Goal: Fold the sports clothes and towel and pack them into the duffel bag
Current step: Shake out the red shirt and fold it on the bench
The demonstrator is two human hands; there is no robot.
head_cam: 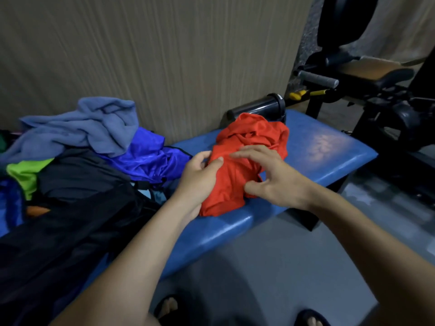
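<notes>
A crumpled red-orange garment (237,180) lies on the blue padded bench (313,158). My left hand (200,175) pinches its left edge between thumb and fingers. Over its right side hovers my right hand (270,177), fingers spread and blurred; contact with the cloth is unclear. Left of the garment lies a shiny blue garment (146,158), with a grey-blue towel (94,128) heaped above it. The black duffel bag (70,222) fills the lower left, with a green garment (26,175) at its far side.
A black cylinder (259,108) lies on the bench behind the red garment. Gym equipment with a padded seat (367,69) stands at the right. A beige wall (153,55) is behind the bench. Grey floor and my sandalled feet (169,307) are below.
</notes>
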